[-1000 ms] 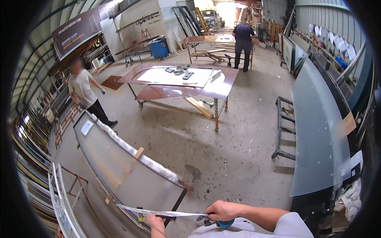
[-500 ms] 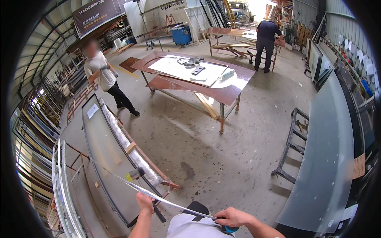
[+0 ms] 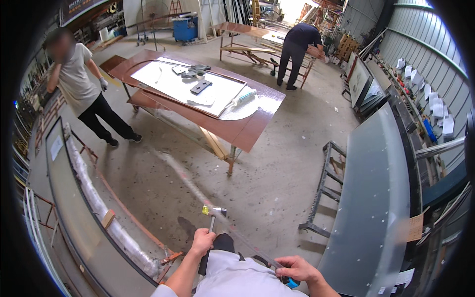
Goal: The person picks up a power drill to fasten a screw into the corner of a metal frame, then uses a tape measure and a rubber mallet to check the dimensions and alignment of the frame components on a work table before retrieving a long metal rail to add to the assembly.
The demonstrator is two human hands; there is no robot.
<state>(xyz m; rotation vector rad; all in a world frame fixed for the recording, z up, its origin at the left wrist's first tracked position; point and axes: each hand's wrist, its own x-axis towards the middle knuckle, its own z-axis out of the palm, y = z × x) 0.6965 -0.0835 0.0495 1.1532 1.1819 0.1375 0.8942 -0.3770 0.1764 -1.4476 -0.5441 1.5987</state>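
Observation:
My left hand [image 3: 202, 242] is closed around the handle of a mallet [image 3: 214, 211], its yellow and black head pointing away from me. My right hand [image 3: 297, 269] grips a tape measure with a blue case [image 3: 291, 282], held close to my body. From it a long tape blade [image 3: 241, 236] runs out forward and to the left, smeared by motion. The blade passes just right of the mallet head, apart from my left hand. Its far end fades over the floor near the brown table.
A brown table [image 3: 267, 116] ahead bears a white panel and tools. One person [image 3: 81, 81] stands at left, another [image 3: 296, 52] bends over a far table. Framed glass [image 3: 81, 213] lies at left; a dark metal rack [image 3: 321, 190] and large glass sheet [image 3: 368, 198] stand at right.
My view has turned right. The tape blade has come away from my left hand and swung right. The mallet has moved right with that hand. The person at left has raised a hand.

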